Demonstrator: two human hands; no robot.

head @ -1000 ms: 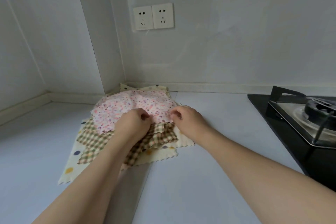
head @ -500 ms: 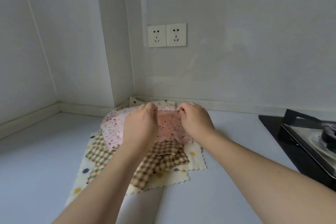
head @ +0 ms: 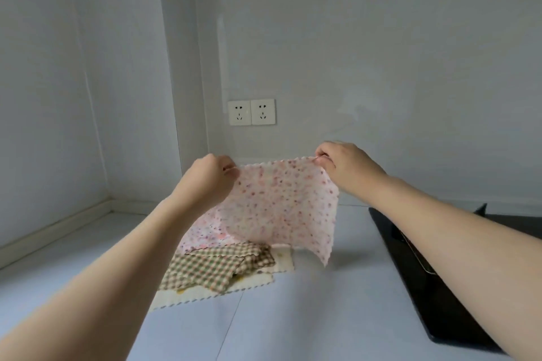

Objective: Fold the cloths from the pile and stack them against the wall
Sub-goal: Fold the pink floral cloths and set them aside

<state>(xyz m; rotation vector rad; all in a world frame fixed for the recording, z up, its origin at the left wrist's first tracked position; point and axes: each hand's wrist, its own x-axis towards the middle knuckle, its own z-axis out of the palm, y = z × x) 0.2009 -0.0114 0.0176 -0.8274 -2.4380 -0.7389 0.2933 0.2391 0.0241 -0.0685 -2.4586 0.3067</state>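
Left hand (head: 209,177) is raised above the counter (head: 73,281), fingers curled in, pinching the top left corner of the pink cloth (head: 281,208) between thumb and fingertips. Only the back of the hand and knuckles show clearly; the exact finger contact is hidden behind the cloth edge.

The pink cloth hangs spread between both hands in front of the wall (head: 381,67), top edge roughly level and taut, scalloped hem visible. Its lower left part drapes down onto the pile (head: 217,269); the lower right corner hangs free above the counter.

The pile sits on the counter near the wall corner, under and just in front of the hanging cloth: a checked cloth (head: 205,268) on top, a cream cloth (head: 258,281) with dots beneath it, edges sticking out at the front and right.

Twin sockets (head: 251,112) are on the wall above the hands.

Right hand (head: 343,164) holds the top right corner, fingers curled tight, thumb and forefinger pinching the hem.

Black hob (head: 440,287) lies on the counter at far right, partly covered by the right forearm.
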